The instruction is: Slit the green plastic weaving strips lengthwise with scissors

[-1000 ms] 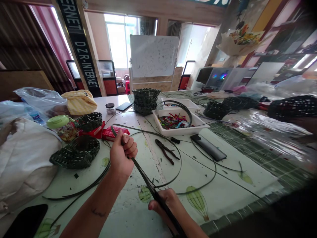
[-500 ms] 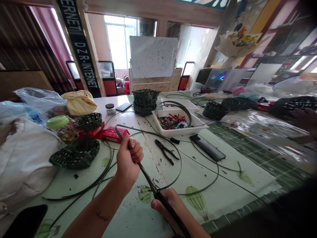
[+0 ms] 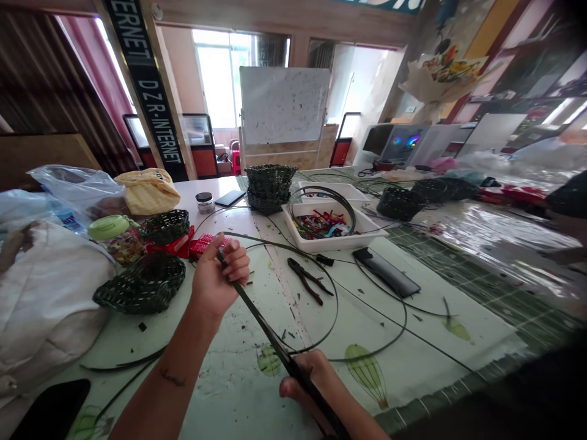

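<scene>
My left hand [image 3: 221,278], fingers curled, holds a narrow dark green strip [image 3: 247,302] above the table. The strip slants down to the scissors [image 3: 285,357] in my right hand [image 3: 307,376], which is closed round their black handles. The blades meet the strip; whether they are parted I cannot tell. Beyond the left hand, the strip's loose length loops over the table. Pliers [image 3: 309,281] with dark handles lie to the right of the left hand. A dark green woven basket [image 3: 142,282] lies to its left, near a red box [image 3: 202,246].
A white tray [image 3: 321,245] holds colourful scraps and a coil of strip. A black phone [image 3: 387,272] lies at right. A tall woven basket [image 3: 270,186] stands farther back. At left are a green-lidded jar [image 3: 112,235] and a white bag [image 3: 50,287].
My left hand has moved left and slightly up, so a longer stretch of strip shows between it and the scissors. My right hand has stayed nearly still. Another person's hand at far right has shifted.
</scene>
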Motion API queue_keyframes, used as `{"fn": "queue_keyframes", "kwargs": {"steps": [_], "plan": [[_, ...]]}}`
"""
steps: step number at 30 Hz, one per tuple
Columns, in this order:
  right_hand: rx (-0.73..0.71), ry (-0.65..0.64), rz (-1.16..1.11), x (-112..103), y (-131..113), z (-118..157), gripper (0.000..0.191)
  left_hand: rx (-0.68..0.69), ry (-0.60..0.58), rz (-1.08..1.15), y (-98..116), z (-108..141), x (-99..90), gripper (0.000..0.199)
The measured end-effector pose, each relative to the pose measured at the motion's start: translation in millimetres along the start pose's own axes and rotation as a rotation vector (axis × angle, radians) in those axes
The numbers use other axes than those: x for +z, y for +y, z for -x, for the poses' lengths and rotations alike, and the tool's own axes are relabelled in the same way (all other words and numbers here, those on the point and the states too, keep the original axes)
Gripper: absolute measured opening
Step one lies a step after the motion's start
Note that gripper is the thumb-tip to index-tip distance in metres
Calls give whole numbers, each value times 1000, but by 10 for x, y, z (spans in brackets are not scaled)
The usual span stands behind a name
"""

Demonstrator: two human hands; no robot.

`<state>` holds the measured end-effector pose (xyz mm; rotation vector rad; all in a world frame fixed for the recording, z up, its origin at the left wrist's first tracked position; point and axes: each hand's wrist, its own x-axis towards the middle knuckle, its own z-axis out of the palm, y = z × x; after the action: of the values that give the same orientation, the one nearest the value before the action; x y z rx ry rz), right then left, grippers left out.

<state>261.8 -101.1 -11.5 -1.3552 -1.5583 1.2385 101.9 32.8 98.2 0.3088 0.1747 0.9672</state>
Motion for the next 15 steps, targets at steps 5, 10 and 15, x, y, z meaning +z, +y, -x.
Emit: {"fn": "queue_keyframes", "kwargs": {"steps": [5,10,15], "plan": [[-1,3,27,30,71,-7,61,123,31,-83,109,63,45,40],[49,2,108,-11,40,14,57,228,101,-137,-27,93,89,42],[47,-68,230,-123,-99,82,50,227,125,-178,-198,80,96,43]]}}
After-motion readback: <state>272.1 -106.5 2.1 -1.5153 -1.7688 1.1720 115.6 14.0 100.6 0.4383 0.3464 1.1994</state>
